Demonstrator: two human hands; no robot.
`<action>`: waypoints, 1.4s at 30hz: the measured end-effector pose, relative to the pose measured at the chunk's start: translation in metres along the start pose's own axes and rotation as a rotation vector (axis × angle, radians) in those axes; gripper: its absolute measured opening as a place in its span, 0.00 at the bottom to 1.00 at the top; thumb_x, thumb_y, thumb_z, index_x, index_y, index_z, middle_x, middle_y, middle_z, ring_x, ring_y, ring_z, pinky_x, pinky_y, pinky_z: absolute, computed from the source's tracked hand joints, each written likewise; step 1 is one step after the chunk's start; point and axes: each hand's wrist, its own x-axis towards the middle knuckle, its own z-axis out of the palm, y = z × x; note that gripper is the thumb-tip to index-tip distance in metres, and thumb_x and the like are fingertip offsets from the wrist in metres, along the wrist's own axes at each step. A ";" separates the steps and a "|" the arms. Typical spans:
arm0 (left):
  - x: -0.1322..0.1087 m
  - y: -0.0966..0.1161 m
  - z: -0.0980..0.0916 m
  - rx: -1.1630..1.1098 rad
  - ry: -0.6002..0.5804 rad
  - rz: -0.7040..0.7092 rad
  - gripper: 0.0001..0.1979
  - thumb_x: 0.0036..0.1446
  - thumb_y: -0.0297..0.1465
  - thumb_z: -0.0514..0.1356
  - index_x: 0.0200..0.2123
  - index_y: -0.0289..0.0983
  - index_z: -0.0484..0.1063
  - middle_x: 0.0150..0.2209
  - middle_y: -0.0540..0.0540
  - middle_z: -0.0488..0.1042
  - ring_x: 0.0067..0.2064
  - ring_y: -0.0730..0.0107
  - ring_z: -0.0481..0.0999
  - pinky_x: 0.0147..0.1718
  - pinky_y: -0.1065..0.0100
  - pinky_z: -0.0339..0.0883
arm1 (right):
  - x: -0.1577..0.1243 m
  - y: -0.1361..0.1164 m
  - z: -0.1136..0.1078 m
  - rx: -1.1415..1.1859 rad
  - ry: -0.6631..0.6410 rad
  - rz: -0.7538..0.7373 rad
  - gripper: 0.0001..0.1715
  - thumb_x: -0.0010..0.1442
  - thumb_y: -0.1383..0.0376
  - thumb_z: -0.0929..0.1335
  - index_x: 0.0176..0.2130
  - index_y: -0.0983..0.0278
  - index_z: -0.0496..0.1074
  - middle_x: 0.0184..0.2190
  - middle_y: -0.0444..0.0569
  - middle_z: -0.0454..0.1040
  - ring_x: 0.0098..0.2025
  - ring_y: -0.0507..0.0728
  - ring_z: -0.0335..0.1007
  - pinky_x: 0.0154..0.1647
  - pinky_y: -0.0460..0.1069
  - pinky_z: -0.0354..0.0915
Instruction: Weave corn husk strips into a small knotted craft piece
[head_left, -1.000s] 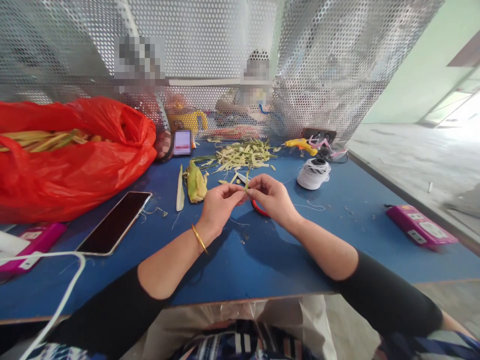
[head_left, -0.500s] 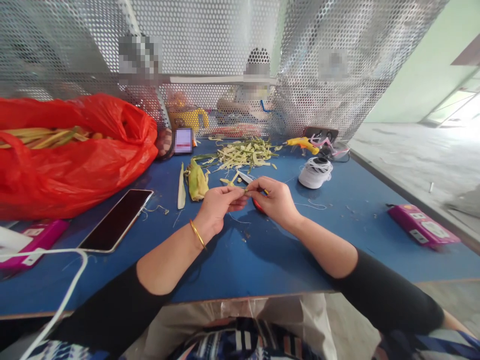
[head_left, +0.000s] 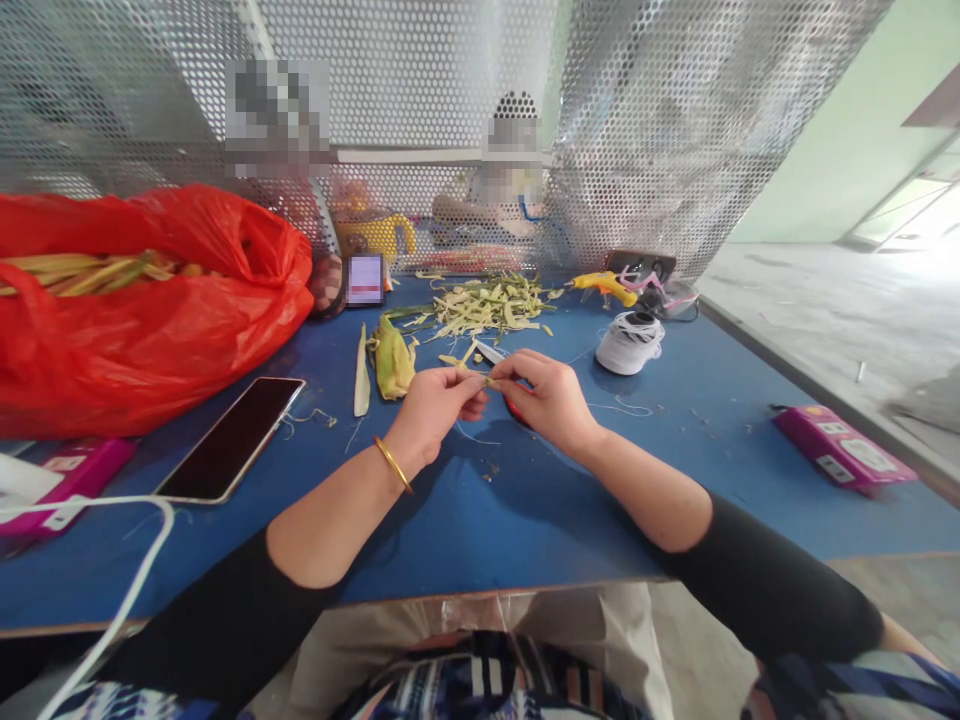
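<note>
My left hand (head_left: 442, 405) and my right hand (head_left: 547, 400) meet above the blue table (head_left: 420, 550), fingertips pinched on a tiny greenish piece (head_left: 487, 381) between them. Its exact shape is too small to make out. Scissors (head_left: 491, 353) lie just behind and partly under my right hand, which hides most of their red handle. Left of my left hand are a green-yellow husk bundle (head_left: 393, 360) and one pale husk strip (head_left: 362, 375). A pile of cut husk strips (head_left: 491, 305) lies farther back.
A red plastic bag (head_left: 150, 370) of husks, a phone (head_left: 232, 440) and a white cable (head_left: 146, 570) are at left. At right are a thread spool (head_left: 630, 343), a yellow glue gun (head_left: 604, 287) and a purple pack (head_left: 844, 447). Perforated metal (head_left: 420, 80) stands behind.
My fingertips have shifted very slightly left, still pinched together around the small piece. The view has moved a little; the things on the table lie as before.
</note>
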 end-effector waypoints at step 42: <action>-0.001 -0.012 0.006 -0.169 0.044 -0.030 0.10 0.37 0.33 0.71 0.21 0.33 0.75 0.20 0.49 0.74 0.24 0.75 0.73 0.29 0.71 0.68 | 0.001 -0.002 0.013 0.608 0.046 0.533 0.08 0.46 0.62 0.69 0.25 0.65 0.71 0.18 0.40 0.68 0.22 0.49 0.61 0.26 0.46 0.58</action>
